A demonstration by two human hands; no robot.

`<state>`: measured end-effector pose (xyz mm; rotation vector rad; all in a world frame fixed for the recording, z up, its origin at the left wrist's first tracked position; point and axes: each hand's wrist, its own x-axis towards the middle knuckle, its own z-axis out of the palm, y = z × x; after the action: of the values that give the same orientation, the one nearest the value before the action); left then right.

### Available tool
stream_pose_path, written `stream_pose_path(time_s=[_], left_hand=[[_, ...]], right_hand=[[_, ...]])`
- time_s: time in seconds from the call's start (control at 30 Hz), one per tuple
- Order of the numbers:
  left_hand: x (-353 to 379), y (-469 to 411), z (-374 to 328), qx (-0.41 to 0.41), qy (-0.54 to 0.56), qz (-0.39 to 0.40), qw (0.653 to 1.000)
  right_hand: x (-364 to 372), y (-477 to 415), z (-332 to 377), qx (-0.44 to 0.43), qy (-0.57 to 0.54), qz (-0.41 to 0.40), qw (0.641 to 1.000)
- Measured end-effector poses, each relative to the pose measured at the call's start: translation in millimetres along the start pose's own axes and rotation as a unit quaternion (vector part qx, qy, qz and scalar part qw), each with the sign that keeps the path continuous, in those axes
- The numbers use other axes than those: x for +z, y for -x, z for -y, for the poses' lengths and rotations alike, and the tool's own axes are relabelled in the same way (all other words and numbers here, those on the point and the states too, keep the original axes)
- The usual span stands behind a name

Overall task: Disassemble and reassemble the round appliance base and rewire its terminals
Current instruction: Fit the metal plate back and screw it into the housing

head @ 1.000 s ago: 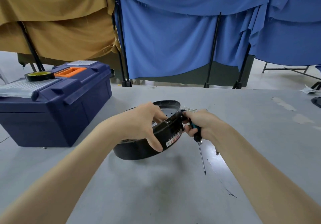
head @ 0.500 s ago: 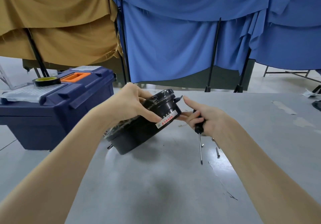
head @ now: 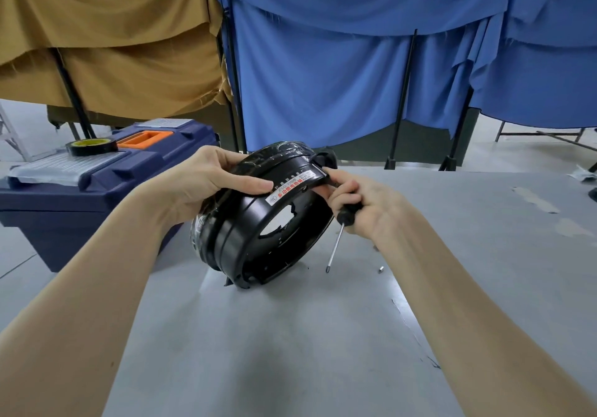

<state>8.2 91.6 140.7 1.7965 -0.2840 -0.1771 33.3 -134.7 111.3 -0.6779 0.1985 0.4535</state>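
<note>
Two big cloths are hanging at the back, a blue cloth (head: 323,77) on the right and a tan cloth (head: 113,44) on the left. A gray table (head: 290,352) is filling the front of the view. A dark blue toolbox (head: 97,196) with an orange handle is sitting at the table's left side. The black round base (head: 226,242) is standing tilted on its edge in the middle of the table, between the two hands, with its open side facing the person. Its low edge is down by the table, but whether it is touching cannot be told. The left hand (head: 200,183) is gripping the top left of the base, with the fingers curling over the rim and the thumb lying flat along the side. The right hand (head: 361,203) is holding a screwdriver (head: 336,242), with the fingers curling tight round the black handle. Its fingertips are also touching the base's top right rim. The metal rod of the screwdriver is pointing down at the table, just beside the base. A roll of tape (head: 91,146) is lying flat on top of the toolbox. A white and red label (head: 290,187) is sticking on the base near the left thumb. A tiny screw (head: 381,269) is lying on the table near the screwdriver's tip.
</note>
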Motion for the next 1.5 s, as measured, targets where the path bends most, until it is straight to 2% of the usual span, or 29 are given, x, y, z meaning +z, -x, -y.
stream_pose_path(time_s=[0.2,0.5,0.63,0.77,0.9,0.97,1.13,1.23,1.3,1.43,1.5], left_hand=[[-8,-4,1,-0.028,0.003,0.001,1.000],[18,4,-3,0.010,0.002,0.023,1.000],[45,8,-6,0.043,-0.103,0.008,0.994],[79,5,5,0.101,-0.281,-0.008,0.954],[104,6,34,0.113,-0.446,-0.009,0.888],[114,9,48,0.112,-0.496,-0.010,0.861],[137,14,76,0.121,-0.567,-0.008,0.815],[144,13,83,0.121,-0.602,0.003,0.789],[142,11,83,0.112,-0.589,0.028,0.800],[128,13,76,0.063,-0.486,0.114,0.864],[123,11,71,0.039,-0.469,0.132,0.872]], right_hand=[[3,-1,-2,-0.010,0.013,-0.002,1.000],[-22,1,7,0.002,0.034,0.020,0.999],[-46,7,14,0.030,0.078,0.013,0.996],[-74,0,3,0.060,0.122,-0.057,0.989],[-91,-9,-18,0.057,0.181,-0.130,0.973],[-97,-11,-23,0.062,0.197,-0.151,0.967],[-112,-8,-19,0.099,0.256,-0.119,0.954],[-109,-2,-18,0.097,0.381,-0.113,0.913],[-106,-3,-18,0.084,0.439,-0.123,0.886],[-95,-7,-14,0.081,0.498,-0.139,0.852],[-89,-7,-13,0.085,0.531,-0.150,0.830]])
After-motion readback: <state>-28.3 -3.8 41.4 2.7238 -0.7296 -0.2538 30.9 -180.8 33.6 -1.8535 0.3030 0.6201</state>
